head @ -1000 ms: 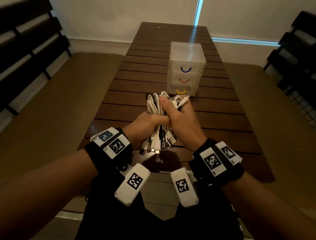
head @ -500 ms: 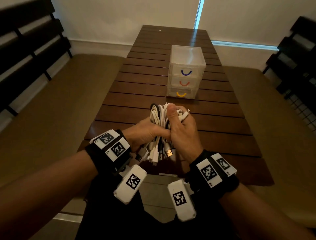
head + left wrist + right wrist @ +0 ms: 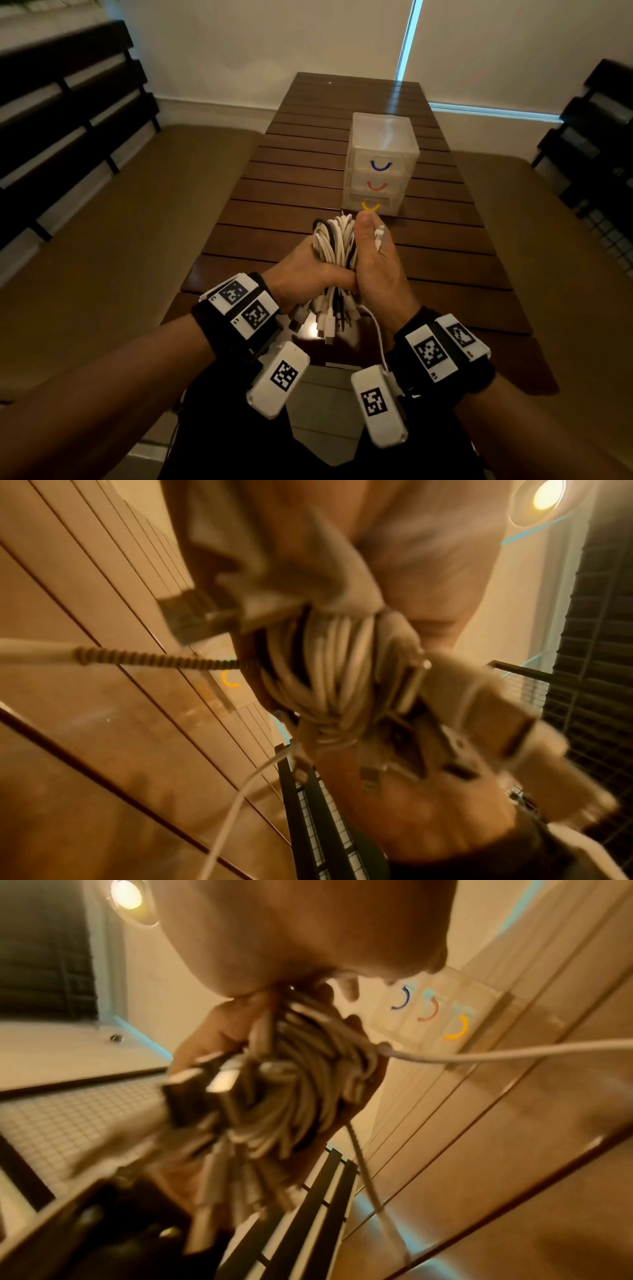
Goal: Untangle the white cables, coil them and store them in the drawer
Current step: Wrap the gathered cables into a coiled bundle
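White cables (image 3: 334,245), with a few black strands among them, stand as one thick upright bundle clamped between both hands above the near end of the dark slatted wooden counter (image 3: 445,240). The left hand (image 3: 301,270) wraps the bundle from the 9 o'clock side with its fingers curled round the strands, and the right hand (image 3: 376,270) closes on it from 3 o'clock, the thumb lying up along the looped top and a white plug poking out beside it. Below the fists the loose ends hang in a cluster of USB plugs (image 3: 325,320), blurred in both wrist views; one thin white lead (image 3: 378,337) trails down toward the right wrist. At 12 o'clock from the hands, on the counter and well apart from them, stands a translucent plastic drawer unit (image 3: 382,164) with three closed drawers, each with a curved handle: blue (image 3: 380,167) on top, red (image 3: 377,186) in the middle, yellow (image 3: 370,206) at the bottom. No brand or readable writing shows on the cables or the drawers. The only printed marks are the black-and-white square coded tags on the white blocks of the wrist bands (image 3: 245,306); small characters beside them are too small to read.
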The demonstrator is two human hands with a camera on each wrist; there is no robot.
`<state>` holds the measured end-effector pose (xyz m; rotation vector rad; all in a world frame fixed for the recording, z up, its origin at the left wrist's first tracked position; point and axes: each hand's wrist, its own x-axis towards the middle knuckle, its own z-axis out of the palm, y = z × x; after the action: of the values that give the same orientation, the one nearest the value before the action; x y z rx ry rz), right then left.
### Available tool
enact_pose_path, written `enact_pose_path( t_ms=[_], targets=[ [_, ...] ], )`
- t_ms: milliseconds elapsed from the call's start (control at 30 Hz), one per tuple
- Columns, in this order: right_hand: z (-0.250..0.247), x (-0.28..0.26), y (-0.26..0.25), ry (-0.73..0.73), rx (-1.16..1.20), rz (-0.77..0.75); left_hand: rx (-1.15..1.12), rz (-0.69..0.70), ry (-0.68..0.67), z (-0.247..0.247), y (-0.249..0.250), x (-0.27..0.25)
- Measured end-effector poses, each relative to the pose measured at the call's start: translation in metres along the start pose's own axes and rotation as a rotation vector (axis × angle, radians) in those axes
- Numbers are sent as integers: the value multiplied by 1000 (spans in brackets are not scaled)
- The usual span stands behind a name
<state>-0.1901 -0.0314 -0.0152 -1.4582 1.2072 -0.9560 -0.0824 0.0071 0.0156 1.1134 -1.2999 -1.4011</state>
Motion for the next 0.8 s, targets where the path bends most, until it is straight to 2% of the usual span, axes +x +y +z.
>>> enact_pose_path(
  t_ms=[67,133,233,300,367,400,467,533,600,700,800],
  targets=[
    [-9,-8,-15,-88,-49,-43,33,14,5,3,1,-2],
    [-18,-11,-27,-153,45,-99,61,24,20,4,2,-2],
    [-25,-13,-39,-87,126,-220,90,44,44,9,3,2],
    [-25,-11,-40,-70,-51,-313,106,22,53,14,3,-1],
    [-24,-14,-40,-29,-243,-427,275,-3,123,15,-3,-4],
    [-23,-15,-39,-1,-284,-460,354,8,145,12,-9,-6],
    [-17,-15,-36,39,-216,-487,339,26,159,11,-8,-8],
    [-13,-14,-33,86,-99,-513,232,76,46,14,4,-11],
    [-14,-13,-32,125,-44,-564,163,63,-118,12,12,-13],
    [-16,-15,-39,156,58,-599,36,-90,-376,0,22,-10],
    [-12,-16,-46,140,105,-643,-110,-199,-475,-11,25,-6]
  ],
)
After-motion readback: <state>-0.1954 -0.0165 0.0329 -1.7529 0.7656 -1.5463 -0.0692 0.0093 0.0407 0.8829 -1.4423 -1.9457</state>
